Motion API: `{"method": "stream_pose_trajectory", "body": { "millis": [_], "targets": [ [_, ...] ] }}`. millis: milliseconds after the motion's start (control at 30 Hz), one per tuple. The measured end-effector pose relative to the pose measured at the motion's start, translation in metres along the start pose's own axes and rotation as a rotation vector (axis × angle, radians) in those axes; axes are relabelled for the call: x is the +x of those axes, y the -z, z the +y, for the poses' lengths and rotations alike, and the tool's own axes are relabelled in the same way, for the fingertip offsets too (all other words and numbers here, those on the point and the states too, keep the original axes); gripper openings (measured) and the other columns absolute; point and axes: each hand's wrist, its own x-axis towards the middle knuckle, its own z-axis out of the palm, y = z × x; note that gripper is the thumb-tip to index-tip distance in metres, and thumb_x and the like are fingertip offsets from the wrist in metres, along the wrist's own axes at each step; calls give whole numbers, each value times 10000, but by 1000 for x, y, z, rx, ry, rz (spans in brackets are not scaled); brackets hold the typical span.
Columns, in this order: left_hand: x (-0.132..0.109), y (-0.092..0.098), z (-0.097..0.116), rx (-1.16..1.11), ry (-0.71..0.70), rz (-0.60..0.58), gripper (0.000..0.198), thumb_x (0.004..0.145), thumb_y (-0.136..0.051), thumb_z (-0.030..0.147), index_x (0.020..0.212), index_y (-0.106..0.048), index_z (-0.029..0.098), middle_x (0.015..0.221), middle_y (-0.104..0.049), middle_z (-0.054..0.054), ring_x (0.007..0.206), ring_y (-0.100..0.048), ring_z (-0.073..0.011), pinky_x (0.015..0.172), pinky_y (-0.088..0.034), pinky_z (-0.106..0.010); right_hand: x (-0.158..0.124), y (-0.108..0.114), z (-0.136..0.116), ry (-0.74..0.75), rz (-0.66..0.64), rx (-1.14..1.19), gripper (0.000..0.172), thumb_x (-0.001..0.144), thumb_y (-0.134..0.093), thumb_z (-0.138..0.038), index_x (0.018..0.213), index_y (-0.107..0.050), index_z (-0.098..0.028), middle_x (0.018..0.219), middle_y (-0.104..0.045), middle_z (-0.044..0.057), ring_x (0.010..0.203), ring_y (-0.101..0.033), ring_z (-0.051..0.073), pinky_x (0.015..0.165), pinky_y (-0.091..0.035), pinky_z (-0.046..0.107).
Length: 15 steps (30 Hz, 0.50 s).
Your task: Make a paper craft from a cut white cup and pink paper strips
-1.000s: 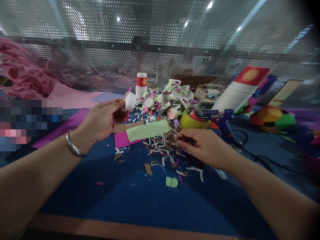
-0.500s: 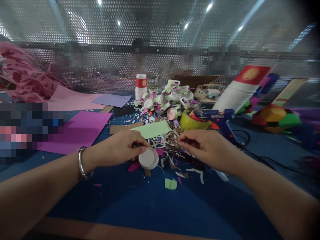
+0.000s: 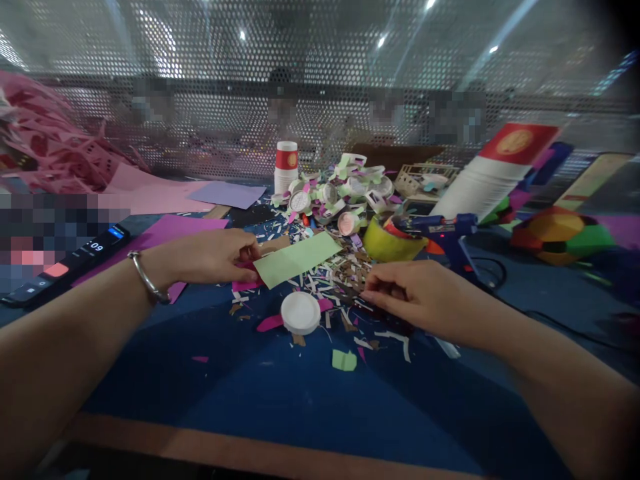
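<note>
My left hand (image 3: pixel 220 257), with a silver bangle at the wrist, has its fingers curled over a piece of magenta paper (image 3: pixel 245 278). Its fingertips meet the left end of a pale green paper strip (image 3: pixel 297 259). My right hand (image 3: pixel 413 293) is closed in a pinch above paper scraps; anything between thumb and forefinger is hidden. Between the hands, nearer to me, lies a shallow round white piece like a cup bottom (image 3: pixel 301 312), with magenta petal-shaped paper (image 3: pixel 271 323) poking out from under it. A small folded green paper (image 3: pixel 345 361) rests below.
Behind the hands sits a pile of small decorated cup pieces (image 3: pixel 345 190), beside stacked paper cups (image 3: pixel 287 167). A blue glue gun (image 3: pixel 445 230) and a yellow-green tape roll (image 3: pixel 393 239) stand at right, near a leaning cup stack (image 3: pixel 480 180). A phone (image 3: pixel 70 263) lies left.
My left hand has let go of the round white piece and moved left and away from me. The green strip's left end has swung nearer to me. The right hand stays almost in place.
</note>
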Motion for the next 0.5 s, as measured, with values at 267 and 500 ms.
{"method": "stream_pose_trajectory", "body": {
  "millis": [267,500],
  "targets": [
    [3,4,-11,-112,56,67,144,689,-759,281,731,-636,218,629,-599,8,551,-489,-161,508,-286,-254,-1,-1,-2,49,-47,20,191,868,-623,-378,782,-564,-217,751,-631,26,631,-548,166,552,-362,288],
    [4,26,-28,-236,71,394,239,651,-796,229,877,-726,192,708,-684,-22,618,-575,-168,560,-374,-241,-3,-3,-2,117,-65,-42,154,883,-552,-282,751,-534,-204,819,-582,37,679,-527,167,604,-374,302]
  ]
}}
